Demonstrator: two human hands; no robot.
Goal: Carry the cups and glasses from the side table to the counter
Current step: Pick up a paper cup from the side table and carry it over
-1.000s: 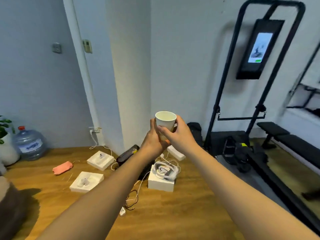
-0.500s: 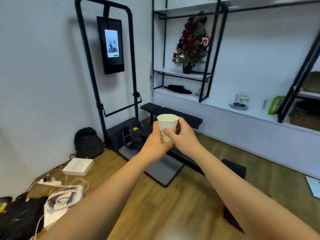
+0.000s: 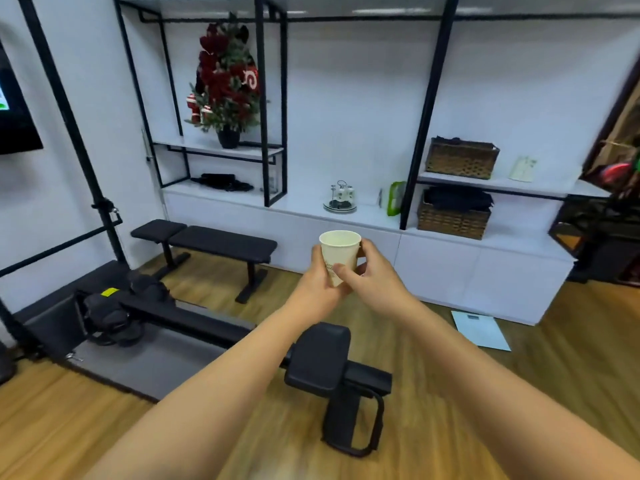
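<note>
Both hands (image 3: 346,282) clasp upright cup (image 3: 338,252) over open floor (image 3: 433,393).

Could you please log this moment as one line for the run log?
phase: carry | cup: upright, held | left hand + right hand: gripping | counter: ahead

Paper cup (image 3: 338,252): lower half covered by both hands, left hand (image 3: 317,289) and right hand (image 3: 372,287); printed mark on its side too small to read. Wall screen (image 3: 14,112): cut by left edge. Glass items on a tray (image 3: 341,199) on the white tabletop (image 3: 367,216): too small to identify. Dark cloth in lower basket (image 3: 453,216): contents indistinct. Floor (image 3: 433,410) near the forearms: motion-blurred. Objects at right edge (image 3: 620,174): cropped, unclear.
</note>
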